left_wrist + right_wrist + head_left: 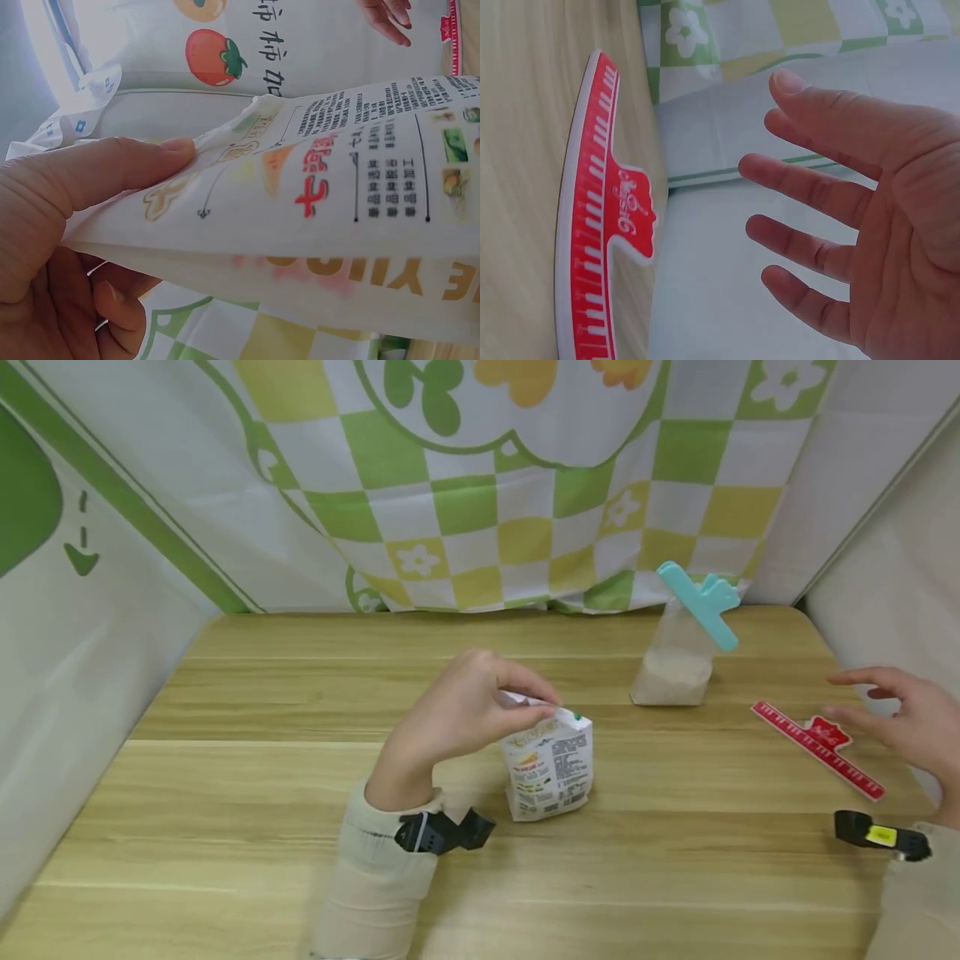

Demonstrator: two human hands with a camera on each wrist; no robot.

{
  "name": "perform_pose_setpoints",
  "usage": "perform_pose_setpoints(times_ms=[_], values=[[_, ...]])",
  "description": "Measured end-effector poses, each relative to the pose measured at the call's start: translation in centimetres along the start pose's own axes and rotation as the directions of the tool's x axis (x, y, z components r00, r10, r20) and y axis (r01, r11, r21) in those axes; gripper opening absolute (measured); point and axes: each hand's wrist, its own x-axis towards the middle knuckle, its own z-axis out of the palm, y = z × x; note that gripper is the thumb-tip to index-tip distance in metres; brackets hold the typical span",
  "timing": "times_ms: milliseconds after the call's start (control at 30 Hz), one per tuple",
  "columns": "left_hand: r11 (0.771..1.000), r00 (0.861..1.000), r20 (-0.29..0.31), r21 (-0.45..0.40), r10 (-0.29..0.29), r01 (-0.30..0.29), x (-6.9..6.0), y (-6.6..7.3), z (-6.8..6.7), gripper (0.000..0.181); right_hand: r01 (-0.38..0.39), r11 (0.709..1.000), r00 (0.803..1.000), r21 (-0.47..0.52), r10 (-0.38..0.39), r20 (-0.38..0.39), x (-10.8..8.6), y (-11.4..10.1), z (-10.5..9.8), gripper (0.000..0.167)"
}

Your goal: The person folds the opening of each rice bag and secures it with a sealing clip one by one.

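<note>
Bent at the wrist, the left hand [453, 714] pinches the top edge of a white printed bag [551, 772] standing upright on the worktop [247, 793], while the right hand [911, 714] hangs spread, just beside a red clip [817, 747]. The bag's top points up; the clip slants from far left to near right. The right wrist view cuts off one clip end.

Red clip [819, 749] (white piano-key pattern)
</note>
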Motion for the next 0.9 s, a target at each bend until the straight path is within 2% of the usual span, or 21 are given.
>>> perform_pose_setpoints(times_ms=[233, 467, 600, 900], values=[[1.0, 1.0, 0.003, -0.01, -0.014, 0.014, -0.1, 0.1, -0.1, 0.009, -0.024, 1.0, 0.995, 0.006, 0.023, 0.1, 0.3, 1.3, 0.3, 0.055], [0.999, 0.999, 0.001, -0.014, -0.036, 0.036, -0.1, 0.2, -0.2, 0.009, -0.021, 0.999, 0.977, 0.038, 0.012, 0.214, 0.9, 2.1, 1.1, 0.058], [0.999, 0.999, 0.004, -0.017, -0.037, 0.038, -0.1, 0.3, -0.1, 0.009, 0.0, 0.999, 0.969, 0.048, -0.012, 0.245, 0.8, 2.7, 1.5, 0.057], [0.999, 0.999, 0.005, -0.026, -0.035, 0.035, 0.1, 0.1, -0.1, 0.009, 0.008, 1.0, 0.953, 0.016, -0.012, 0.301, 0.7, 3.5, 2.0, 0.053]])
